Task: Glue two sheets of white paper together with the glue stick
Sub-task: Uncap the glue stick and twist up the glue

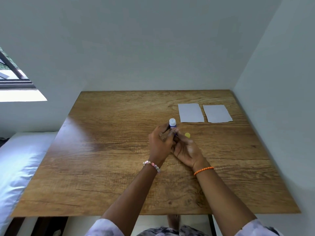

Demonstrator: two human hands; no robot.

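Observation:
The glue stick [172, 123] is a blue tube with its white glue end up and uncapped. My left hand [160, 145] holds it upright over the middle of the wooden table [105, 150]. My right hand [185, 149] touches the tube's lower end with its fingertips. The yellow cap [187, 135] lies on the table just right of my hands. Two small sheets of white paper lie side by side at the far right: the left sheet [190, 112] and the right sheet [217, 113]. They do not touch each other.
The table stands in a corner, with walls at the back and the right. A bed with a white pillow [20, 159] runs along the table's left edge. A window [15, 77] is at the far left.

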